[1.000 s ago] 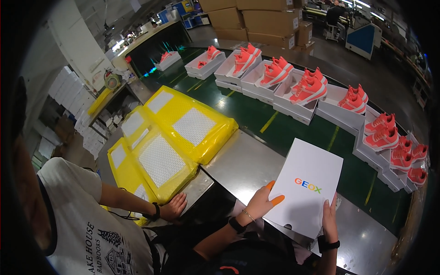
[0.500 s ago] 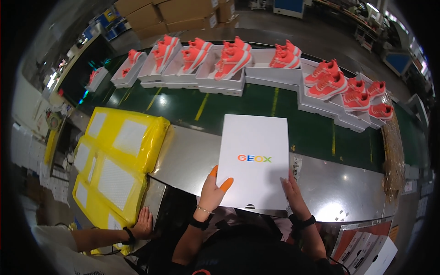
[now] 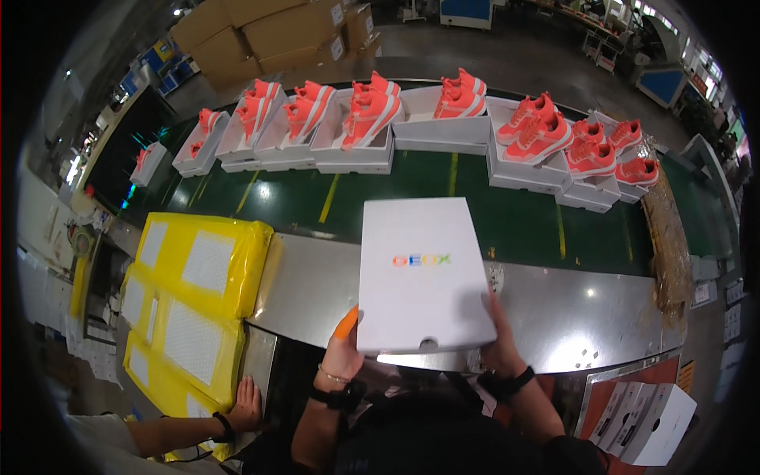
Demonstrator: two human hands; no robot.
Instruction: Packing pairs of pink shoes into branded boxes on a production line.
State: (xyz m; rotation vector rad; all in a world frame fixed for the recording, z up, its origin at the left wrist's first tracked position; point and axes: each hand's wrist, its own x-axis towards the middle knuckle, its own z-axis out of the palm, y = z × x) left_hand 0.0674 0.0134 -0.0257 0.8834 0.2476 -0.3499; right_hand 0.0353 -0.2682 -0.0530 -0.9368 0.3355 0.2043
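A closed white shoebox [image 3: 422, 297] with coloured lettering on its lid is held up in front of me, over the near edge of the metal table. My left hand [image 3: 343, 352] grips its left side near the bottom corner, with orange covers on the fingertips. On the opposite side my right hand [image 3: 500, 344] clasps the box, fingers partly hidden behind it. Beyond it, coral-red sneakers [image 3: 370, 117] sit in a row of open white boxes [image 3: 356, 161] on a green conveyor belt [image 3: 396, 182].
Yellow-wrapped packs [image 3: 198, 317] lie at the left, with a co-worker's hand [image 3: 245, 405] beside them. Several white shoeboxes [image 3: 661, 427] stand at the lower right. A plastic-wrapped cardboard piece [image 3: 667, 245] edges the belt's right side. Large brown cartons [image 3: 269, 36] are stacked behind.
The lid now leans differently, showing more of the box's near end. My left thumb has come off the lid's top to the side. The whole view has shifted slightly.
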